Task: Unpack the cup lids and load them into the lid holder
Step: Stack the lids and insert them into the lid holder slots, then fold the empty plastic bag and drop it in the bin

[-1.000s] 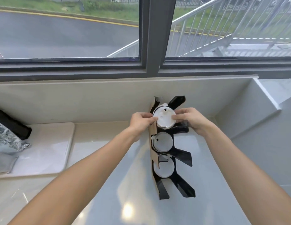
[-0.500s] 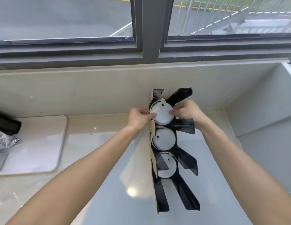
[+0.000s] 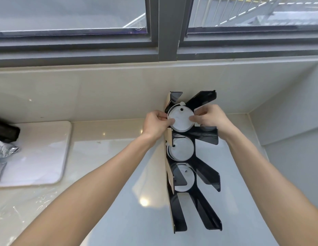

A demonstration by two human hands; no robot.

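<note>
A black lid holder [image 3: 205, 136] with angled side fins stands on the counter against the back wall. Its three upper bays each hold white cup lids. The top lid stack [image 3: 181, 118] is gripped from both sides: my left hand [image 3: 155, 126] pinches its left edge and my right hand [image 3: 210, 117] pinches its right edge. A second lid stack [image 3: 181, 150] sits in the bay below, and a third lid stack [image 3: 184, 177] lies under that. The lowest bay is empty.
A white tray [image 3: 37, 151] lies at the left of the counter, with a crumpled silver bag [image 3: 3, 153] and a black object [image 3: 5, 132] at its far left edge. Clear plastic wrap [image 3: 21, 208] lies at the front left. A white wall corner [image 3: 286, 121] rises at the right.
The view has tilted down and moved closer, so the holder sits lower and larger. Both hands have stayed on the top lid stack, which has settled a little deeper into the top bay.
</note>
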